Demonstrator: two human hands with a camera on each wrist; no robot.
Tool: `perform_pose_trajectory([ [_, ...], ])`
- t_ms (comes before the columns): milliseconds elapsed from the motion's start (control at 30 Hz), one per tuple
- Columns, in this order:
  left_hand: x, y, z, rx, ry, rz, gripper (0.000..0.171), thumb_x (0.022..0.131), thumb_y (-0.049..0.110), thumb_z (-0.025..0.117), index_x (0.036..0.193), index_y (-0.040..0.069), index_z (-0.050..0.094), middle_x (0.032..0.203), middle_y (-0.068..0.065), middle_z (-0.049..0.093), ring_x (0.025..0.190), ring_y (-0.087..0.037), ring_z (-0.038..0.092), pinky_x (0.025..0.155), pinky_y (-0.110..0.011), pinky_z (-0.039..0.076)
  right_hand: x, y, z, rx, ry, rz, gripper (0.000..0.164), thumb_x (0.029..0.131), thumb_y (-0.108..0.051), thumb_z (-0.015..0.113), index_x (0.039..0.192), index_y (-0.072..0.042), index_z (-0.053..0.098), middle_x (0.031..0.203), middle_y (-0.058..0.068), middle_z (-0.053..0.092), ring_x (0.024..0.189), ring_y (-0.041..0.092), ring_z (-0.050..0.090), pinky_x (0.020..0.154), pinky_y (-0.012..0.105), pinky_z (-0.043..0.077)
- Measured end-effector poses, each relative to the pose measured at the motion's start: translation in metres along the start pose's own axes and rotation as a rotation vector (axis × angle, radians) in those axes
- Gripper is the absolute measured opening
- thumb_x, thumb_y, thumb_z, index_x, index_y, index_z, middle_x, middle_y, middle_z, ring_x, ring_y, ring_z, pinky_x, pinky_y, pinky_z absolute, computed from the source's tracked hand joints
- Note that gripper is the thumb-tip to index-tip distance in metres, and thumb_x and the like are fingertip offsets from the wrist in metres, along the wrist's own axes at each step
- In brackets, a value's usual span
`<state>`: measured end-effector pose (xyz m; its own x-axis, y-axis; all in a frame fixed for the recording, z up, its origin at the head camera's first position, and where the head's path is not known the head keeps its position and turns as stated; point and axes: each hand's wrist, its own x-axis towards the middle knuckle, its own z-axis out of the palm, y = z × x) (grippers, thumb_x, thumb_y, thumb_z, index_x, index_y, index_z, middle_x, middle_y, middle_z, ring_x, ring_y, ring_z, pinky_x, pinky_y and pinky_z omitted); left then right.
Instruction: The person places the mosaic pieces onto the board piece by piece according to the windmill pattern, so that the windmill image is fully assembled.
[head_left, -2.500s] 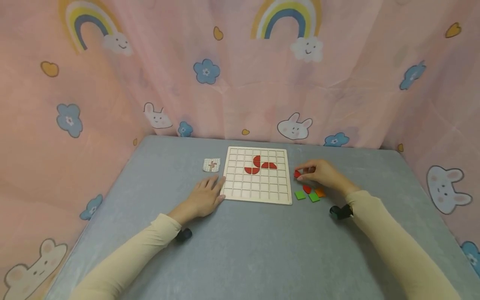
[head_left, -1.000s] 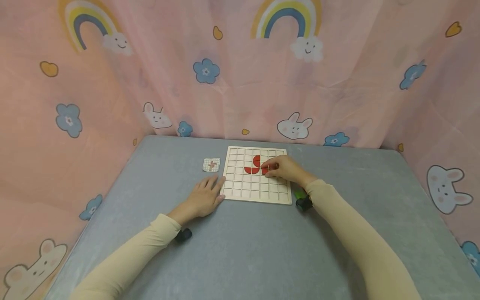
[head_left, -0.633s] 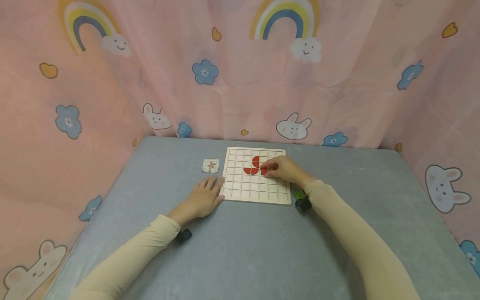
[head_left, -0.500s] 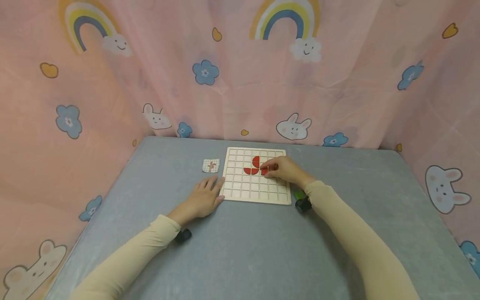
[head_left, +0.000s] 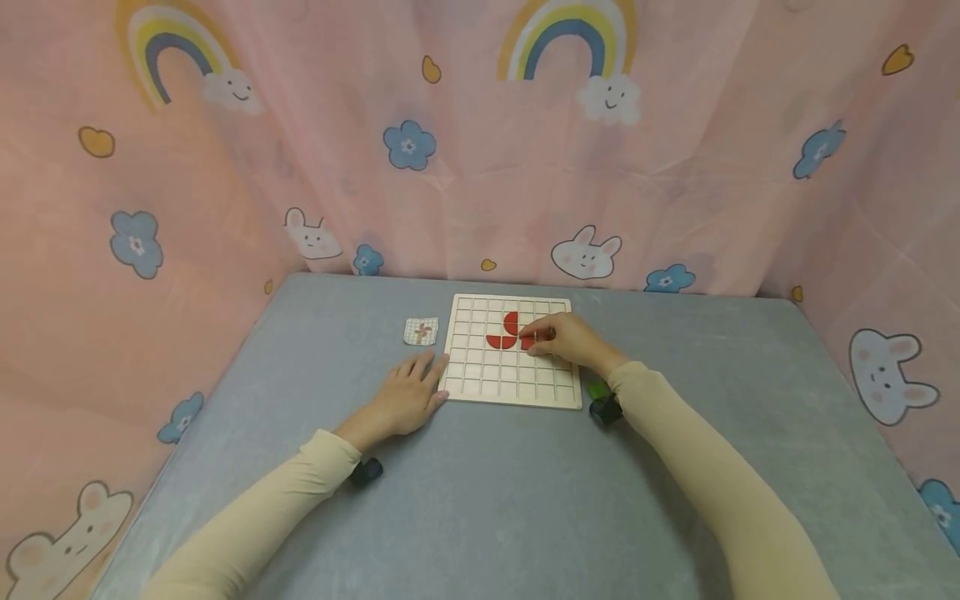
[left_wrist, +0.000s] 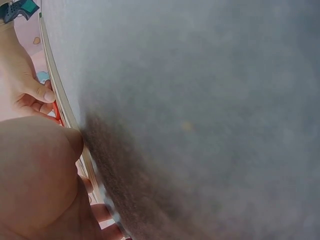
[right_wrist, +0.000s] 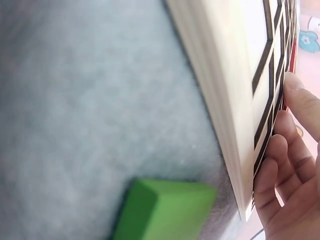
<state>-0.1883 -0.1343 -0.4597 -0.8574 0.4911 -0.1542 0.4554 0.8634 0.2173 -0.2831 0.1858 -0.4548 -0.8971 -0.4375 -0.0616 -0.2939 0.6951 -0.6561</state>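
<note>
A pale wooden grid board (head_left: 487, 387) lies on the grey table. On it are red quarter-round tiles: one pair (head_left: 512, 323) near the middle and another pair (head_left: 501, 342) just below and left. My right hand (head_left: 573, 340) reaches over the board from the right, thumb and fingertips pinching a red tile (head_left: 528, 343) low at a grid cell. That hand covers the red tiles right of the middle. Flat beside the board's left edge rests my left hand (head_left: 405, 396), fingers spread, thumb and index finger at the rim.
A small paper card (head_left: 422, 332) with a printed pinwheel on a grid lies left of the board. Beyond the board's right edge sits a green square tile (right_wrist: 175, 210), partly hidden by the right wrist camera (head_left: 606, 410) in the head view. A patterned pink curtain (head_left: 480, 192) surrounds the table.
My right hand has moved left from the loose tiles onto the board, bringing a red tile to a cell near the middle. For the last second it has held still. My left hand stays put.
</note>
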Motion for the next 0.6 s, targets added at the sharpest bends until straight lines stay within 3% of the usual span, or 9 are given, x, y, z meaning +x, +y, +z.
perform_pose_trajectory([
  [400, -0.0008, 0.0013, -0.0004, -0.017, 0.014, 0.009, 0.063, 0.115, 0.030, 0.044, 0.167, -0.002, 0.024, 0.169, -0.033, 0.024, 0.154, -0.052, 0.027, 0.122, -0.066, 0.026, -0.0001, 0.0000, 0.0009, 0.004, 0.017, 0.002, 0.035, 0.093, -0.017, 0.085, 0.127, -0.012, 0.080, 0.098, 0.005, 0.069, 0.086, 0.020, 0.050, 0.073, 0.033, 0.040],
  [600, -0.0018, 0.0015, -0.0027, -0.007, 0.002, 0.000, 0.065, 0.115, 0.032, 0.044, 0.167, -0.001, 0.024, 0.169, -0.032, 0.024, 0.154, -0.051, 0.027, 0.122, -0.065, 0.027, -0.0012, -0.0019, 0.0015, 0.009, 0.021, -0.008, 0.033, 0.093, -0.018, 0.085, 0.126, -0.013, 0.080, 0.114, 0.007, 0.074, 0.088, 0.021, 0.050, 0.076, 0.033, 0.040],
])
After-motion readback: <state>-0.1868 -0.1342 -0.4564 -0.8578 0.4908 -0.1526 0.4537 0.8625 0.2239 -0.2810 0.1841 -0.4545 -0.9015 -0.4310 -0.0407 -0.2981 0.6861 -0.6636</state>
